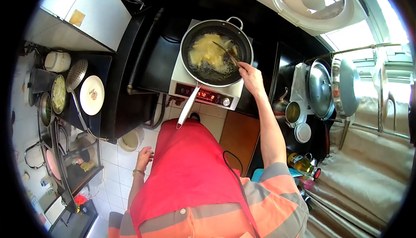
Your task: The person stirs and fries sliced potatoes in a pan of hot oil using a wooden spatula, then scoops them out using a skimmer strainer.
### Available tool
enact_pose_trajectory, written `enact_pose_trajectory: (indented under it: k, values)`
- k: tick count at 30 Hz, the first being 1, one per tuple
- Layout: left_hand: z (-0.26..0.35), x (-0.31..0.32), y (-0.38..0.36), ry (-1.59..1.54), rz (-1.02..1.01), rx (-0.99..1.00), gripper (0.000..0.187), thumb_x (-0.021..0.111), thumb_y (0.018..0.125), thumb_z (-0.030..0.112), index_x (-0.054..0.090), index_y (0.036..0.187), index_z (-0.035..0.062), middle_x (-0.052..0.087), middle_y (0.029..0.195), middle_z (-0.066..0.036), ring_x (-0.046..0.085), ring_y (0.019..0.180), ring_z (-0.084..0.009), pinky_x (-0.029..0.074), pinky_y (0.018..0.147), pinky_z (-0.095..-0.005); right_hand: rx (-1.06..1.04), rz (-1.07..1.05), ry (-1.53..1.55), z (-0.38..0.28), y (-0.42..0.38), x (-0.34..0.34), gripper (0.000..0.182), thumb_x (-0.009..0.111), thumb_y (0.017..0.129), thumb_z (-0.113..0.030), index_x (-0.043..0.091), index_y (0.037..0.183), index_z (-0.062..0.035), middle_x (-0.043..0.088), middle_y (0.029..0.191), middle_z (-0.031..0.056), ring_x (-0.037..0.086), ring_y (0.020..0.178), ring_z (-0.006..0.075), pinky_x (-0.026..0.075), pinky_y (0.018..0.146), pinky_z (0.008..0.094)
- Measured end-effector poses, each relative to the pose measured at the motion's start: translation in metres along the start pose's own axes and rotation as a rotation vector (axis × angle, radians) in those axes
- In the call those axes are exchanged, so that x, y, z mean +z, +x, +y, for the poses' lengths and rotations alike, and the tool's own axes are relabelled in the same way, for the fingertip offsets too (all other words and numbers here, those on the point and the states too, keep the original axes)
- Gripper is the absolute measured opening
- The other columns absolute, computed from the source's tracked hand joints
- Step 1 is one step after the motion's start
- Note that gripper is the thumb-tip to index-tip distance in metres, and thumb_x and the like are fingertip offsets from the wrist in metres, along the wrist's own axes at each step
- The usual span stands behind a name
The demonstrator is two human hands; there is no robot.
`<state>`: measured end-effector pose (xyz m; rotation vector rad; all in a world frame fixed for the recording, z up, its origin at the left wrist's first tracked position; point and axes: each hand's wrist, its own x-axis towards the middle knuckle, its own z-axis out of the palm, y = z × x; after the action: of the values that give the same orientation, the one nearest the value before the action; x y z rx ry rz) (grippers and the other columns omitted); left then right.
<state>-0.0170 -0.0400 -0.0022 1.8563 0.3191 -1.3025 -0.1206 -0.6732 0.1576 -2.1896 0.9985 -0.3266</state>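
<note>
In the head view, my right hand (251, 78) grips dark chopsticks (233, 58) at the pan's right rim. Their tips reach down to pale yellow pieces of food (208, 51), which sit in bubbling oil. The deep dark frying pan (243, 43) has a silver long handle pointing toward me and a small loop handle at the far side. It rests on a white induction cooker (234, 93) with a lit red display. Down by the red apron (190, 164), my left hand (145, 156) hangs with loosely curled fingers, touching nothing I can see.
On the left counter are a white plate (92, 95), a slotted skimmer (77, 74) and a bowl of chopped pale green vegetable (58, 94). To the right stand a metal pot (293, 112), a lidded pan (320, 88) and an oil bottle (301, 163). A bucket (130, 139) is on the floor.
</note>
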Motion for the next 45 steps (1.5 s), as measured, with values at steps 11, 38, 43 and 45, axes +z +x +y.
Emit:
enact_pose_trajectory:
  k: [11,38,43,45]
  values:
    - [-0.008,-0.001,-0.013,-0.083,0.03,0.011,0.035,0.059,0.1,0.02,0.063,0.132,0.0085,0.072,0.103,-0.006,0.07,0.083,-0.0154,0.054,0.071,-0.0302,-0.096,-0.041,-0.26,-0.032,-0.001,-0.015,0.032,0.06,0.095,-0.022,0.075,0.12,-0.0098,0.076,0.104,0.0202,0.072,0.1,0.0413,0.057,0.09,0.0493]
    - [0.001,-0.013,-0.011,0.011,0.016,-0.001,0.043,0.062,0.097,0.022,0.06,0.137,0.0062,0.071,0.107,-0.007,0.07,0.089,-0.017,0.053,0.076,-0.0332,-0.286,-0.101,-0.447,-0.055,-0.013,0.029,0.029,0.06,0.096,-0.016,0.075,0.12,-0.0145,0.072,0.1,0.0188,0.072,0.092,0.0391,0.058,0.082,0.0478]
    - [-0.008,-0.012,-0.015,-0.051,0.025,0.006,0.042,0.061,0.097,0.02,0.06,0.137,0.006,0.072,0.105,-0.007,0.07,0.085,-0.0167,0.053,0.074,-0.0319,-0.232,-0.08,-0.511,-0.053,-0.011,0.016,0.03,0.061,0.094,-0.016,0.076,0.12,-0.0157,0.072,0.098,0.0184,0.073,0.087,0.038,0.059,0.077,0.0487]
    - [-0.014,-0.011,-0.014,-0.074,0.029,-0.001,0.041,0.06,0.098,0.019,0.06,0.136,0.0059,0.072,0.104,-0.007,0.07,0.083,-0.0164,0.053,0.073,-0.031,-0.234,-0.048,-0.475,-0.053,-0.01,0.016,0.029,0.061,0.094,-0.017,0.076,0.12,-0.0157,0.072,0.099,0.0182,0.073,0.086,0.0387,0.058,0.077,0.0499]
